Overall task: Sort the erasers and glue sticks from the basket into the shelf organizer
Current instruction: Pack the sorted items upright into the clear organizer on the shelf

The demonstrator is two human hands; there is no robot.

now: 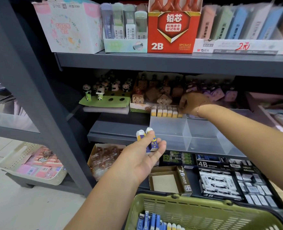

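My left hand (144,151) is palm up below the middle shelf and holds two white erasers with blue-and-yellow sleeves (147,138) between thumb and fingers. My right hand (191,103) reaches into the back of the clear shelf organizer (202,138), fingers curled at the right end of a row of yellow-and-white erasers (164,111) standing in the back compartment. Whether it grips one I cannot see. The olive green basket (203,206) is at the bottom, with blue glue sticks and more erasers (155,221) inside.
Panda figures on a green stand (104,95) and brown novelty items (155,93) sit behind the organizer. Boxes of 2B and 4B erasers (220,176) fill the lower shelf. A beige basket (32,165) stands at the floor on the left.
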